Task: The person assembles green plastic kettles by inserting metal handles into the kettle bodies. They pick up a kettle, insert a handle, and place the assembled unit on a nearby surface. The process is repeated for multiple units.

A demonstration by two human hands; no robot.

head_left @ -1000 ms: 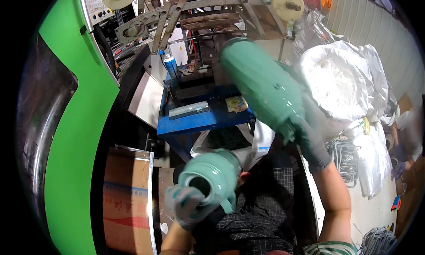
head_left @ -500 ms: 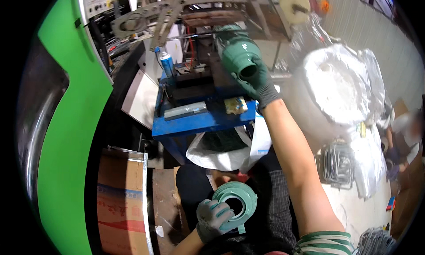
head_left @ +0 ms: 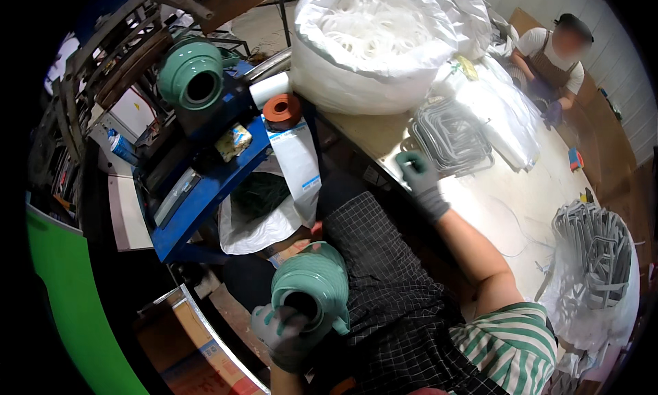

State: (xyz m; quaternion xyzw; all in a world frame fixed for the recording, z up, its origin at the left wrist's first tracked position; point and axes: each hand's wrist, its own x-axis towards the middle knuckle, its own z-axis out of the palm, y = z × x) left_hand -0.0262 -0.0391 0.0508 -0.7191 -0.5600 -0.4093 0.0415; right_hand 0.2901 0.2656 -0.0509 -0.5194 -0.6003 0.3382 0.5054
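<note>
On my lap a ringed, hollow green plastic housing (head_left: 329, 265) tilts with its round dark opening toward me. My gloved left hand (head_left: 279, 330) grips its rim, fingers reaching into the opening. My gloved right hand (head_left: 423, 179) is stretched out over the pale table's near edge, slightly blurred. Its fingers curve apart with a dark gap between them, and I see nothing held there. Close by it lies a stack of bent grey handle-like loops (head_left: 452, 138). A similar green housing (head_left: 193, 76) sits on the bench-mounted device at the upper left, touched by neither hand.
A big white sack (head_left: 370, 86) of white rings stands on the pale table (head_left: 493, 217). More grey loops (head_left: 593, 251) fill a bag at right. The blue bench (head_left: 226, 199) carries an orange tape roll (head_left: 282, 112) and a spray can (head_left: 123, 148). A person (head_left: 552, 69) sits beyond.
My right hand has let go of the housing at the device and moved right, to the grey loops. The view has swung right. My left hand still holds the lap housing.
</note>
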